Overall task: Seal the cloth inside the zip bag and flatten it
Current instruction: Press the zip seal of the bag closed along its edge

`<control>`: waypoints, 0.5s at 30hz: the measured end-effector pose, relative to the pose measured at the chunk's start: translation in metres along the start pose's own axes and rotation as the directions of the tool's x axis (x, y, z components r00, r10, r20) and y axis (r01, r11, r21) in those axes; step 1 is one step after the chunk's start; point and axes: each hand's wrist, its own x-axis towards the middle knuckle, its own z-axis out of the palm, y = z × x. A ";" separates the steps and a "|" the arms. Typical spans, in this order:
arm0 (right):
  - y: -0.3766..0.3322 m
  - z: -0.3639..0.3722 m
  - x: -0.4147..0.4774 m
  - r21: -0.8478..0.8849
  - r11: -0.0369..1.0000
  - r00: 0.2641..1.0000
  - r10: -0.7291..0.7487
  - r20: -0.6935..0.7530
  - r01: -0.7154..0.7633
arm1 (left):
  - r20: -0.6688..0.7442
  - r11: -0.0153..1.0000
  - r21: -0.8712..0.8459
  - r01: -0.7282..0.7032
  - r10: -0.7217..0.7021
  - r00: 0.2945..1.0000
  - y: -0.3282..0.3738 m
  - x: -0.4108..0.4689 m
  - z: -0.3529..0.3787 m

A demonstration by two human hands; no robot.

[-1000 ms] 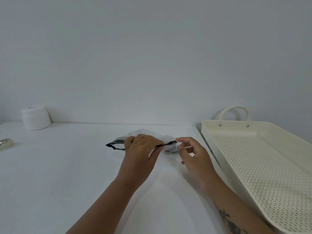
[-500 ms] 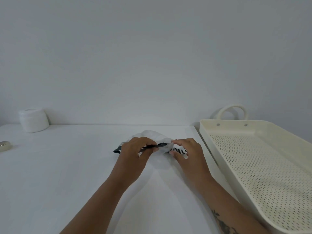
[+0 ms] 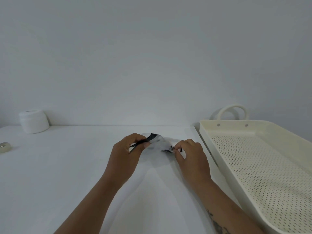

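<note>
A translucent white zip bag with a black zip strip lies on the white table, just past my hands. My left hand pinches the black strip at the bag's left end and lifts it a little. My right hand pinches the bag's right end, where a black-and-white striped cloth shows between my fingers. Most of the cloth is hidden inside the bag and behind my hands.
A cream perforated tray with a loop handle stands to the right of the bag. At the back left stands a white round jar. A small clear object lies at the left edge.
My hands have drawn closer to the bag's ends. The left hand has raised the black strip, which now slants upward. The right hand has closed on the striped end.
</note>
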 end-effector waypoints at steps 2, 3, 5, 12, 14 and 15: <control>0.002 -0.002 0.000 -0.058 0.998 1.000 0.015 -0.011 -0.015 | -0.055 1.000 0.014 0.018 -0.017 0.998 -0.001 0.001 -0.004; 0.003 -0.004 0.000 -0.085 0.996 1.000 0.025 -0.018 -0.027 | -0.086 1.000 0.010 0.023 -0.022 0.996 -0.001 0.002 -0.007; 0.005 -0.006 0.001 -0.126 0.990 0.998 0.052 -0.034 -0.056 | -0.140 0.999 -0.016 0.037 -0.039 0.989 -0.003 0.005 -0.014; 0.003 -0.004 0.000 -0.104 0.993 0.997 0.053 0.048 -0.048 | -0.093 0.997 0.071 0.019 -0.013 0.996 -0.006 0.005 -0.020; 0.001 -0.008 0.001 0.056 0.998 0.998 0.028 0.050 -0.031 | -0.059 0.996 0.087 0.007 -0.002 0.998 -0.006 0.004 -0.018; -0.001 -0.010 0.001 0.168 0.986 0.998 0.001 0.064 -0.011 | -0.038 0.996 0.089 0.008 -0.005 0.999 -0.006 0.004 -0.017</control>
